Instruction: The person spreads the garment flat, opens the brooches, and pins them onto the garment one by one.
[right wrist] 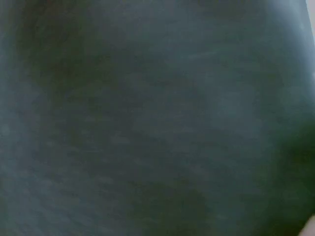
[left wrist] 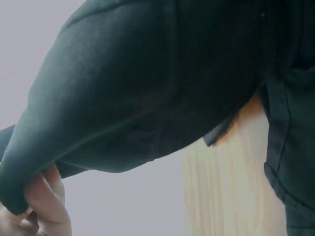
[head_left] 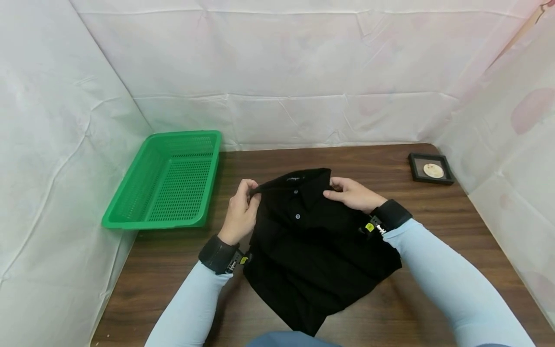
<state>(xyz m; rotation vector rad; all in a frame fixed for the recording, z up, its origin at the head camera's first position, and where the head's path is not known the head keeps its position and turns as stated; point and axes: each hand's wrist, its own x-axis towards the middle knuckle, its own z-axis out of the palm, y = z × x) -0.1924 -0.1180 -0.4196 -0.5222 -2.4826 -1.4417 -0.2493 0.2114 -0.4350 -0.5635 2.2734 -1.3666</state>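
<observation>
A black collared shirt (head_left: 321, 260) with pale buttons hangs between my two hands over the table, its lower part spread toward me. My left hand (head_left: 239, 212) pinches the shirt's upper left edge between thumb and fingers. At the other side of the collar, my right hand (head_left: 353, 193) grips the cloth with its thumb in front. In the left wrist view, curled fingers (left wrist: 48, 204) hold a fold of the dark fabric (left wrist: 123, 88). Blurred black cloth (right wrist: 157, 118) fills nearly all of the right wrist view, hiding most of that hand.
A green plastic basket (head_left: 204, 193) stands at the back left of the brown wooden table (head_left: 368, 161). Near the back right corner lies a small black frame (head_left: 417, 174) with a round cream piece inside. White sheeting (head_left: 282, 72) encloses the back and sides.
</observation>
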